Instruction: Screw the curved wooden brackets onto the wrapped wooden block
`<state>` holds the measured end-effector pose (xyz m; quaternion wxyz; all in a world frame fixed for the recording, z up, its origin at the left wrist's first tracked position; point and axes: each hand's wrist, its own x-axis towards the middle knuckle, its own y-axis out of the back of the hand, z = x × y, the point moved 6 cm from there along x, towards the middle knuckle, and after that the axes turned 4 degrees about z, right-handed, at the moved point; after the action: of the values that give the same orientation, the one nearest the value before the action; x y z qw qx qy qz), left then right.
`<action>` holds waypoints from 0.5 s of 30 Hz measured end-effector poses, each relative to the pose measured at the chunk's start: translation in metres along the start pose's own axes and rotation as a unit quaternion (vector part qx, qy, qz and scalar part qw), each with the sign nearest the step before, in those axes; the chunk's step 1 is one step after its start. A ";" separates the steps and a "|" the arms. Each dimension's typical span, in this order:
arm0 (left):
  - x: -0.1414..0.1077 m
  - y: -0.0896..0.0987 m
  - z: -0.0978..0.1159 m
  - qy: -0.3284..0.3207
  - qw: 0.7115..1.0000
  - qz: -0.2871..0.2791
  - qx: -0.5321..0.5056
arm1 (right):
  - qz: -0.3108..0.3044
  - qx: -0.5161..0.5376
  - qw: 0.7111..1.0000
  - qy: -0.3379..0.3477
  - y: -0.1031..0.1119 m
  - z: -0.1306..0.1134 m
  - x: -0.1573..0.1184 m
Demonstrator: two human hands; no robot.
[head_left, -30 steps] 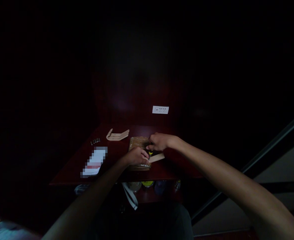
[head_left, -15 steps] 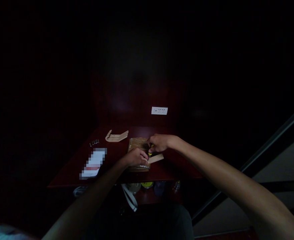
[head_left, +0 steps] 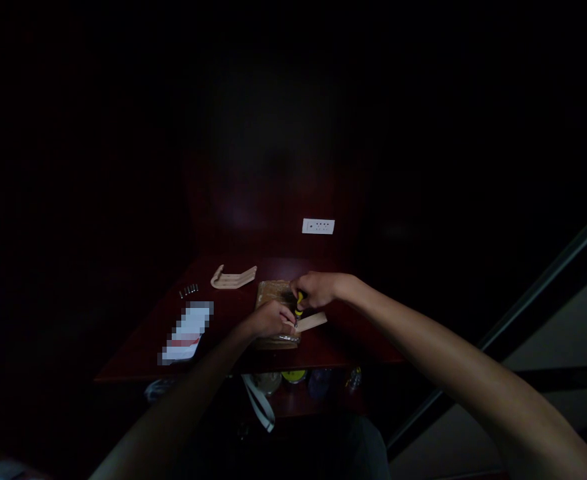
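Observation:
My right hand is closed around the handle of a screwdriver with yellow on it, its tip pointing down. That tip meets a pale wooden strip near the strip's left end. Fingers of my left hand pinch this same end, right beside the tip; any screw there is too small to make out. Under both hands lies a brown block wrapped in clear film, and the strip's right end sticks out past it. Farther left on the table rests a bent, slatted wooden piece.
Several small metal screws lie in a row at the left, above a blurred-out phone-like object. Below the dark red tabletop, a shelf holds a yellow-topped container and a pale strap. A socket plate is on the wall.
The whole scene sits slightly lower in view. My right hand has turned a little on the screwdriver, and more of the yellow handle shows. My left hand keeps its place on the strip.

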<state>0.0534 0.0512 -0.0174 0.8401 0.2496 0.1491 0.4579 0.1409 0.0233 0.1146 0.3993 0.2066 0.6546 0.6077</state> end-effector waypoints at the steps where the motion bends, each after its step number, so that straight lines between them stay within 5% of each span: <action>1: 0.000 0.000 0.000 -0.001 1.000 0.000 0.001 | 0.008 -0.011 1.000 0.002 0.001 -0.001 0.000; 15: -0.002 0.000 0.004 0.007 1.000 -0.007 -0.002 | -0.024 -0.013 0.999 -0.042 -0.004 0.004 0.005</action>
<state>0.0541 0.0485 -0.0144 0.8430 0.2434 0.1557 0.4536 0.1418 0.0284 0.1096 0.4433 0.2109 0.6345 0.5970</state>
